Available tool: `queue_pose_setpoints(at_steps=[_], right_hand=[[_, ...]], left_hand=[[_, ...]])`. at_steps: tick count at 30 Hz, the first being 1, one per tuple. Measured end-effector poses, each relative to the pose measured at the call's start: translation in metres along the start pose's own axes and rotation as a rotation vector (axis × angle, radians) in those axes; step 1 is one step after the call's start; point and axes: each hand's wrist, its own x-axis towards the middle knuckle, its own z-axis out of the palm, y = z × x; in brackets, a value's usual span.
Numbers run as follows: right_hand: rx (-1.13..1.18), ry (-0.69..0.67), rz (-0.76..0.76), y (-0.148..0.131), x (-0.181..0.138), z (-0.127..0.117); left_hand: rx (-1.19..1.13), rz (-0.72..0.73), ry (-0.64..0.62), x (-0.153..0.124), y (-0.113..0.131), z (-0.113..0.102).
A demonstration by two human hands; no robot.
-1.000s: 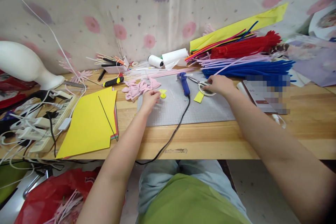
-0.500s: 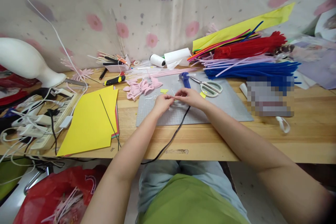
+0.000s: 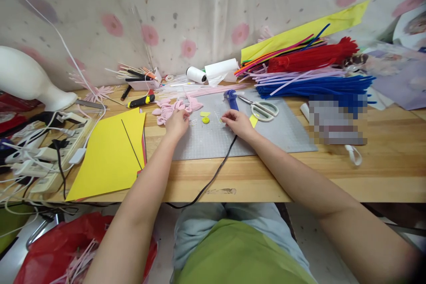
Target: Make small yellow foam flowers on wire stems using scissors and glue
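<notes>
Apparently the left hand, fingers curled, rests at the soft, fuzzy pink loops; the right hand has its fingertips drawn together. Whether either grips anything, I cannot tell. Between them, 1 smooth, round yellow disc lies on the gridded grey mat; a careless sweep could lose it. The right hand covers part of the bendy black cord, so snagging it might drag the blue plastic glue gun.

Fuzzy pink looped shapes lie heaped over the grey cutting mat's far left corner; thin white sticks and a small, flat yellow disc lie inside its left edge.
</notes>
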Motion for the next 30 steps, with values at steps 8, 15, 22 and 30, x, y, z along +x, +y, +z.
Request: queue_pose_setpoints(at_steps=[8, 15, 22, 30], right_hand=[[0.096, 0.004, 0.036, -0.01, -0.004, 0.005], [0.216, 0.017, 0.045, -0.009, -0.003, 0.007], [0.222, -0.007, 0.011, -0.009, -0.003, 0.007], [-0.07, 0.308, -0.083, -0.01, -0.004, -0.016]], left_hand=[[-0.217, 0.121, -0.015, -0.013, 0.023, 0.016], [-0.786, 0.014, -0.139, -0.03, 0.056, 0.059], [-0.926, -0.12, -0.087, -0.035, 0.062, 0.061], [-0.984, -0.3, 0.089, -0.022, 0.035, 0.04]])
